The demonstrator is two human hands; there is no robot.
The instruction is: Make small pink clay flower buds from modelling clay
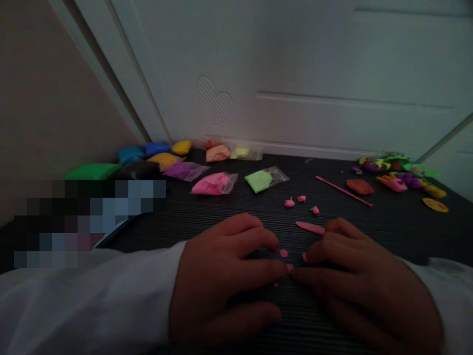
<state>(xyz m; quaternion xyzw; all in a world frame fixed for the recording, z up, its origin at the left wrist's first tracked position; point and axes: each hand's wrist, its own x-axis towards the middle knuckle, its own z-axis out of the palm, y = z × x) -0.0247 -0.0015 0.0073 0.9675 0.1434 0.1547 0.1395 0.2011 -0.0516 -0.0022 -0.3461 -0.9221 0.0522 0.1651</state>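
Dim light. Left hand (225,276) and right hand (354,281) rest near-centre on the dark ribbed mat (388,231), index fingertips meeting, other fingers loosely spread. Small pink soft-clay bits (284,253) lie just between the fingertips; whether one is pinched, cannot tell. Judged very light, soft, tacky, easily squashed: lift by gentle fingertip pinch at edges. Flat pink clay blade (310,227) just beyond the right hand.

Dark ribbed mat (369,231) bears clay bags (214,183), pink stick (343,192), clay bits (283,253).
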